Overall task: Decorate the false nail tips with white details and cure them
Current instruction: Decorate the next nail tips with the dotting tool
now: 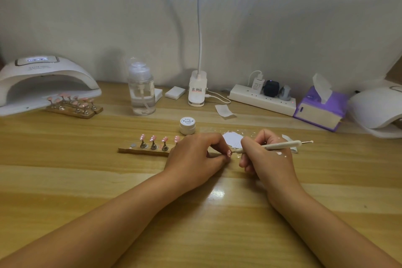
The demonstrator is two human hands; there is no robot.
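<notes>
Head view: my left hand [195,154] pinched one pink tip [229,153] just right of the holder [143,150]. My right hand [267,156] gripped the pen [280,145], its point touching that tip. I judged a tremor in either hand could smear the white dot or knock the tip loose. White smears on my right hand risked marking things. The lamp [43,80] sat far left, well apart.

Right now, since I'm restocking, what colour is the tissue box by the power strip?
The tissue box is purple, seen best in the head view.
</notes>
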